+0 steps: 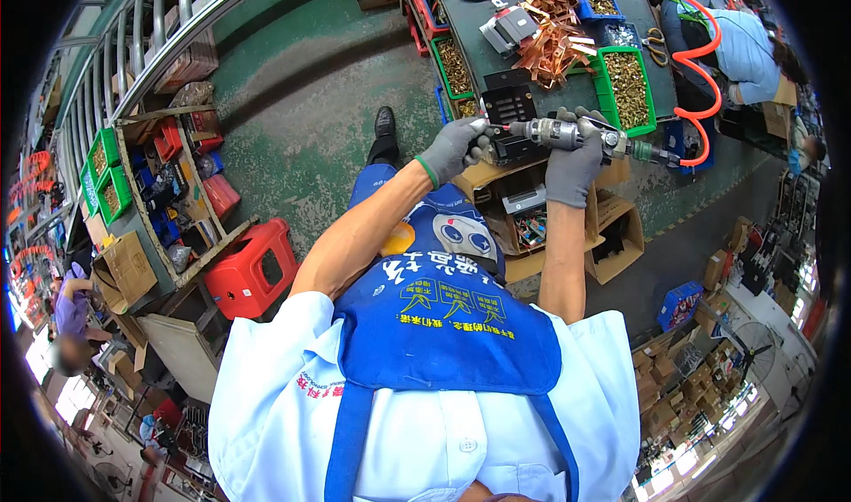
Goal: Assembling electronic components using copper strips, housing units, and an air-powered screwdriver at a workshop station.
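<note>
A silver air screwdriver point(567, 134) is lying level, its tip pointing toward nine o'clock and an orange coiled hose point(700, 68) trailing from its three o'clock end. The tip is meeting a black slotted block point(510, 112), which is sitting upright at the bench edge, just at nine o'clock of the tool.

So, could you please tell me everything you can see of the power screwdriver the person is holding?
The power screwdriver is a silvery, metal-looking cylinder lying roughly level above the workbench edge. The gloved right hand grips its body; the gloved left hand is at its tip, against a black block. A coiled orange hose runs from its green rear end.
</note>
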Available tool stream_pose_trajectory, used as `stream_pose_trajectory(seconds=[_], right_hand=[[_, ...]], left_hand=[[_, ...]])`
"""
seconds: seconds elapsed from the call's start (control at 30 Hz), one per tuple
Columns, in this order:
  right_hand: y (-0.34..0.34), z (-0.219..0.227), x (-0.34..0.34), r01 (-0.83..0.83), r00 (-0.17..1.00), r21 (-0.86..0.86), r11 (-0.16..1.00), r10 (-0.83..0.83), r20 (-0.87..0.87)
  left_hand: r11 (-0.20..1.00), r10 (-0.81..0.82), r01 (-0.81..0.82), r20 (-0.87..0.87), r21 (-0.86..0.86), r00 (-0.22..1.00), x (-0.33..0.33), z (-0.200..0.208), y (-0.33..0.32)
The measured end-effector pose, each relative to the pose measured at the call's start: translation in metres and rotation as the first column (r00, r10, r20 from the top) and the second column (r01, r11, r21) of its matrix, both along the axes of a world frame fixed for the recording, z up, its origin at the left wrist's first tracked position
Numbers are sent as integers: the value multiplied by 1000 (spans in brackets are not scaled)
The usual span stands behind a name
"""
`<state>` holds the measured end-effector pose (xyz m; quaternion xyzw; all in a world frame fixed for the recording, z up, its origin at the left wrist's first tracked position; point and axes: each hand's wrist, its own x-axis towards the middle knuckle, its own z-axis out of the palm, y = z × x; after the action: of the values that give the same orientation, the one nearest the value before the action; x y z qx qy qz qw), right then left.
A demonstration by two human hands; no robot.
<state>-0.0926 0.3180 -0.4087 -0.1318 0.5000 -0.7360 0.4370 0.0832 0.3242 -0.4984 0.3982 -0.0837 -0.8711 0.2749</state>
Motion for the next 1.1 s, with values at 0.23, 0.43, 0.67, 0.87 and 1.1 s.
stream_pose_trajectory(seconds=[0.23,0.43,0.67,0.87,1.1], right_hand=[[0,7,-12,49,958,25,998,-55,283],[2,14,-19,-46,889,23,999,30,457],[-5,16,-19,-98,846,-28,995,98,525],[5,14,-13,-141,905,3,990,128,406],[26,23,-8,-137,966,35,990,126,227]], left_hand=[[980,195,-193,57,-43,979,66,-12,6],[905,425,-425,39,0,904,207,-37,64],[443,-334,838,926,320,-178,313,-115,237],[798,139,513,925,-316,354,171,-13,78],[750,123,433,748,-500,652,9,-7,-7]])
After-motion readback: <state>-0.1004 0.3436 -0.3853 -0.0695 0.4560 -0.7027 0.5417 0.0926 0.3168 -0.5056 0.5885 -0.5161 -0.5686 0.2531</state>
